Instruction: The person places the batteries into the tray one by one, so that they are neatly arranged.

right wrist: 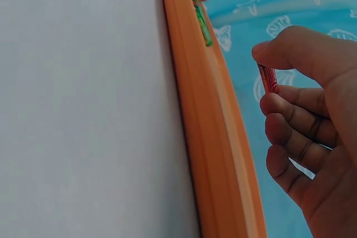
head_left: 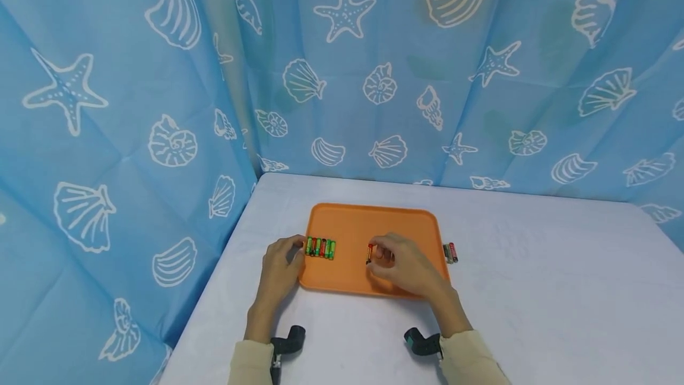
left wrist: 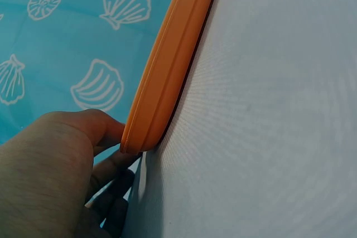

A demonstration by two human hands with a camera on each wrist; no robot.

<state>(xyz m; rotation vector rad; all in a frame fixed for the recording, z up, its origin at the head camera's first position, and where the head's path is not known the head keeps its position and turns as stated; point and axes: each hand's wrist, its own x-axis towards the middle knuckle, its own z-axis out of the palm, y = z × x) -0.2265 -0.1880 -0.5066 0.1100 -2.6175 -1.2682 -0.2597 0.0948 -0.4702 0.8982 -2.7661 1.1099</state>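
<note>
My right hand (head_left: 401,263) is above the right half of the orange tray (head_left: 347,224), pinching a small red, black and gold battery (head_left: 369,253) by its ends between thumb and fingertip. In the right wrist view the battery (right wrist: 268,78) shows clear of the tray rim. At the tray's left edge, my left hand (head_left: 280,263) holds the rim with thumb and index finger. In the left wrist view its thumb meets the tray corner, while the other fingers are partly hidden. Beside it in the tray lies a side-by-side row of several green and red batteries (head_left: 322,248).
Just outside the tray's right edge, a red battery (head_left: 453,252) and a darker one (head_left: 446,253) lie on the white tablecloth (head_left: 534,272). A blue curtain (head_left: 347,76) with shell prints hangs behind and to the left. Each wrist carries a black camera mount.
</note>
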